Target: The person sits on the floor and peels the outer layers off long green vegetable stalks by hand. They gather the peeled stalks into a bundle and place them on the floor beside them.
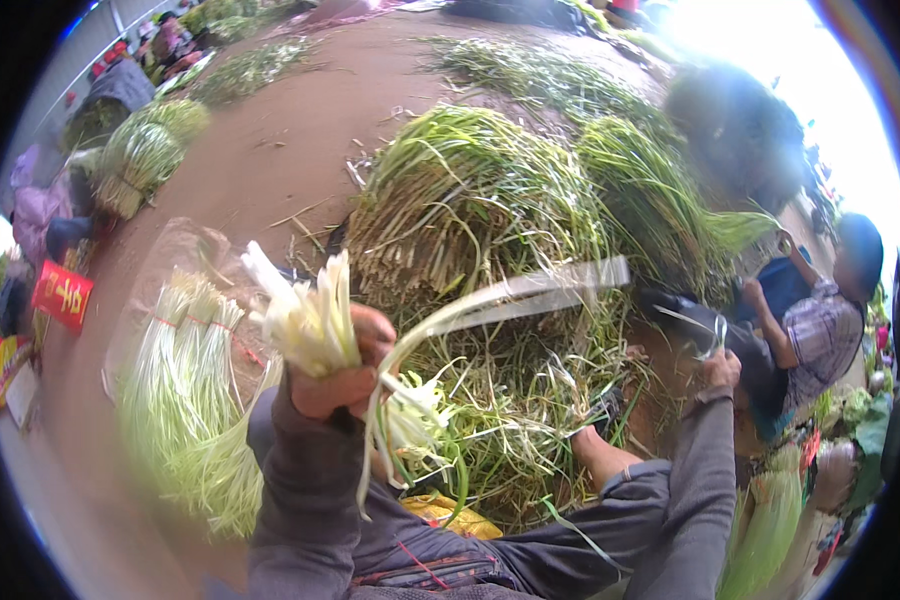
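Note:
My left hand (345, 379), at the centre left, is closed around a bunch of pale-stemmed allium greens (311, 322). The white stem ends point up and away, and yellow-green leaves hang below the fist. One long pale leaf (480, 296) arcs from the bunch to the right, blurred at its far end. Stretched out to the right, my right hand (722, 370) grips thin pale leaf strips (720, 330). Between my legs lies a heap of loose stripped leaves (510, 427). Beyond it stands a large pile of untrimmed greens (472, 202), stem ends towards me.
Cleaned bundles (187, 352) with red ties lie on a sheet at my left. A co-worker (817, 330) sits close on the right, holding greens (742, 229). More greens (645, 180) lie behind the pile. A yellow bag (450, 516) sits between my thighs.

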{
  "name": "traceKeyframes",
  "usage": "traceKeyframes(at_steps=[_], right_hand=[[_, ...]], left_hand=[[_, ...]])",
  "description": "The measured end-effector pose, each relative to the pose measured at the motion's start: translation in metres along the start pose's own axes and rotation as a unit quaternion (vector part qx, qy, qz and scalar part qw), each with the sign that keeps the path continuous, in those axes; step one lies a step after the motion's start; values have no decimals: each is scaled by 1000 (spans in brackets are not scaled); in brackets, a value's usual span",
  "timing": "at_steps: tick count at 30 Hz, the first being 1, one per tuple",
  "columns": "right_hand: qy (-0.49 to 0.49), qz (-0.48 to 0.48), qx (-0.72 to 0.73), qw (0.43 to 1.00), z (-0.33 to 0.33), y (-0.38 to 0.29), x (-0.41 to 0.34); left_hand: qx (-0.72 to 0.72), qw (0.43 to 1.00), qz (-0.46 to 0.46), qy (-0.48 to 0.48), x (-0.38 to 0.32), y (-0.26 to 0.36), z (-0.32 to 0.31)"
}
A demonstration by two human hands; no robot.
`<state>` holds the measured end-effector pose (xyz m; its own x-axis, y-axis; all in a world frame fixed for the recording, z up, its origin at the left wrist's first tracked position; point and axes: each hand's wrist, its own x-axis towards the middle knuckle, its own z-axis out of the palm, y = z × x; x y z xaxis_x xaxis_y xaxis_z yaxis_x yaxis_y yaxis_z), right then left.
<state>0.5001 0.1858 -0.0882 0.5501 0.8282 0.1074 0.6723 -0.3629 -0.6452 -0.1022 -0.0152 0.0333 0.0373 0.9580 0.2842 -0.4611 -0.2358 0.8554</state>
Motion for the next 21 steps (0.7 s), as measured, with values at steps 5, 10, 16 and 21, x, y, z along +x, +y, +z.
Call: traceKeyframes(at_steps=[5,10,16,21], right_hand=[[-174,-157,47,971,26,-73,-36],[-430,-416,210,773,41,-213,-176],[-604,-336,191,697,7,-288,-270],[-565,-357,172,723,-3,-276,-243]], left_hand=[[84,992,-11,95,15,-13,17],[344,929,57,126,21,-37,54],[444,893,55,49,28,-51,67],[423,901,61,76,29,-49,66]])
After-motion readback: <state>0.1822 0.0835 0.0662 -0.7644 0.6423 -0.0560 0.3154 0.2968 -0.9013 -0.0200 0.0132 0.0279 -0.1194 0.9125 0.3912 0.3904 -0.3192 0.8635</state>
